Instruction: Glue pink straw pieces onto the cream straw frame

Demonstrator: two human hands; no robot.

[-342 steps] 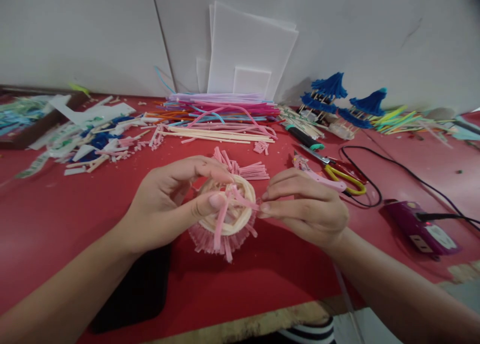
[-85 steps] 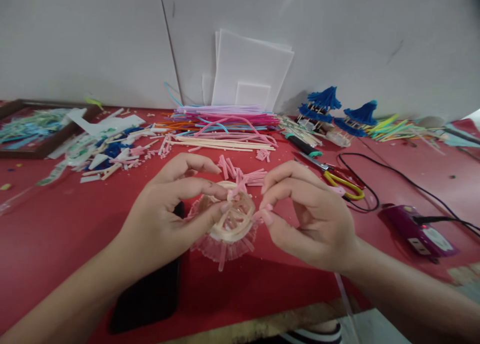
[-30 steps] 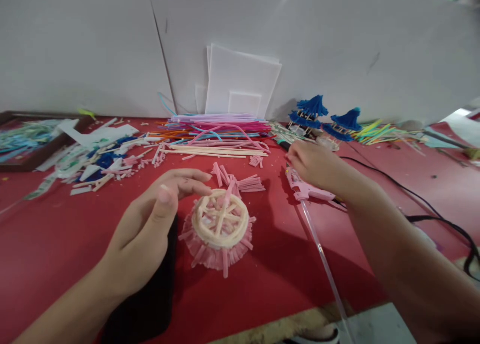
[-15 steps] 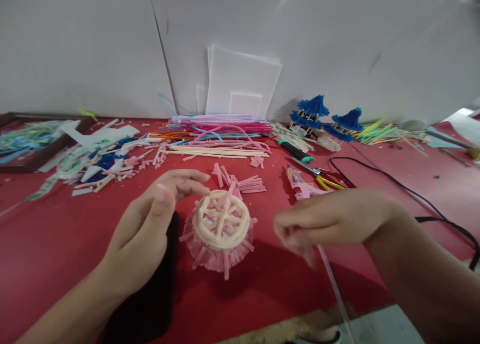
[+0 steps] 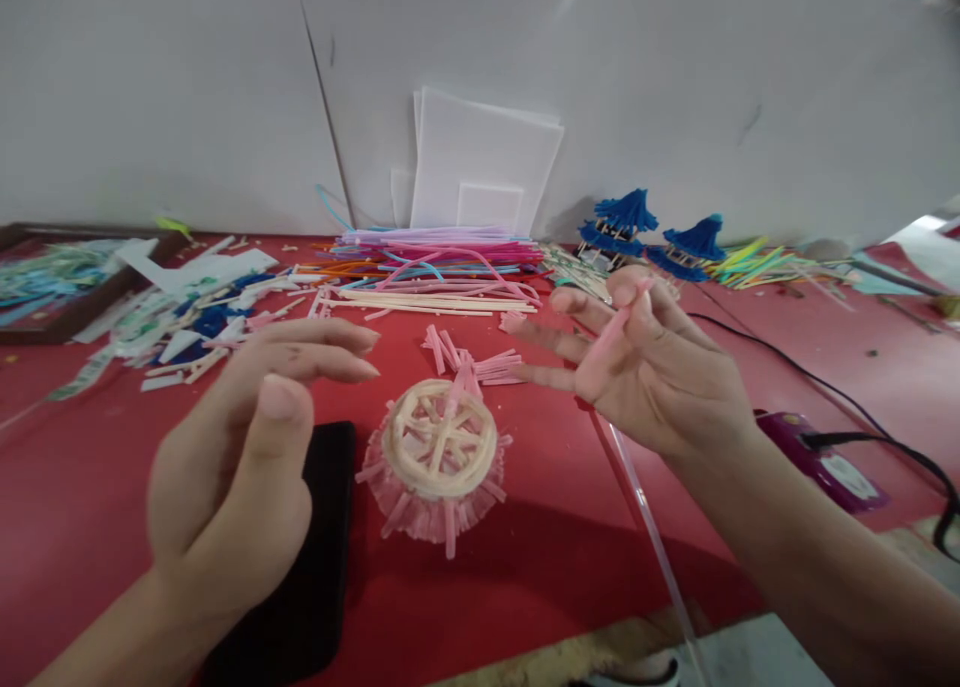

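Note:
On the red table sits a round, wheel-like cream frame [image 5: 441,439] with spokes, ringed by a ruffle of pink strips [image 5: 442,515]. My left hand [image 5: 247,457] is just left of it, apart from it, fingers spread and holding nothing. To its right, my right hand [image 5: 637,367] is raised, thumb and forefinger pinching a short pink strip [image 5: 606,347] while its other fingers stretch out. Behind the wheel lies a small pile of pink strips [image 5: 499,368]. A clear glue stick [image 5: 654,537] runs down below my right hand, which hides the glue gun.
A black phone [image 5: 326,557] lies under my left hand. Bundles of coloured sticks [image 5: 450,252] line the back, with white sheets [image 5: 487,152] against the wall. Scraps [image 5: 214,317] cover the left. Blue model roofs [image 5: 626,210] and a purple power strip [image 5: 825,462] are on the right.
My right hand has risen and turned palm-up, showing the pink strip in its pinch and covering the glue gun and pliers. My left hand has drawn back leftward from the wheel.

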